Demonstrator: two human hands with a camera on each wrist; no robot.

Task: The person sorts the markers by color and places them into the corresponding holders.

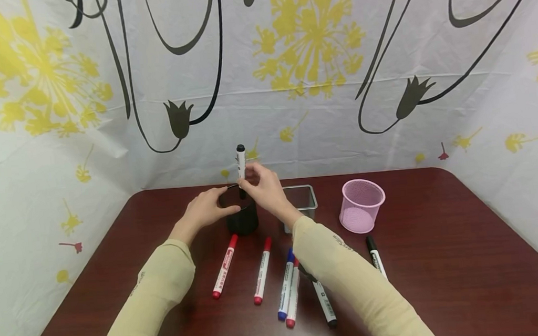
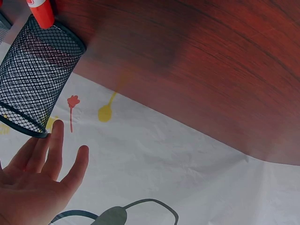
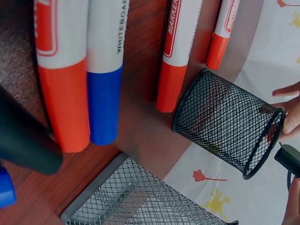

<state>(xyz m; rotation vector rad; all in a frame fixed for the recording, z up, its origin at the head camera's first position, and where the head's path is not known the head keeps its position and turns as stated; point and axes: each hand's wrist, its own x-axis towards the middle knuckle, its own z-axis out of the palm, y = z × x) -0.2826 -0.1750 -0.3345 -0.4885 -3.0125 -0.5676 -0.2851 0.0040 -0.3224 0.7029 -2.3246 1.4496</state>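
A black mesh pen holder (image 1: pixel 242 220) stands upright near the back of the table. My left hand (image 1: pixel 206 209) holds it at the rim, thumb on the near side and fingers behind; in the left wrist view those fingertips (image 2: pixel 57 125) are right at the rim. Over the holder's mouth, my right hand (image 1: pixel 266 186) pinches a black whiteboard marker (image 1: pixel 241 162) between thumb and fingers. The marker is nearly vertical, and its lower black end (image 3: pixel 287 158) is close to the rim in the right wrist view.
Behind my right forearm stands a grey rectangular mesh holder (image 1: pixel 301 192). A pink mesh holder (image 1: pixel 359 211) is farther right. Nearer me lie red markers (image 1: pixel 225 269), a blue marker (image 1: pixel 285 288) and black markers (image 1: pixel 324 301), partly under my right sleeve. A patterned cloth hangs behind the table.
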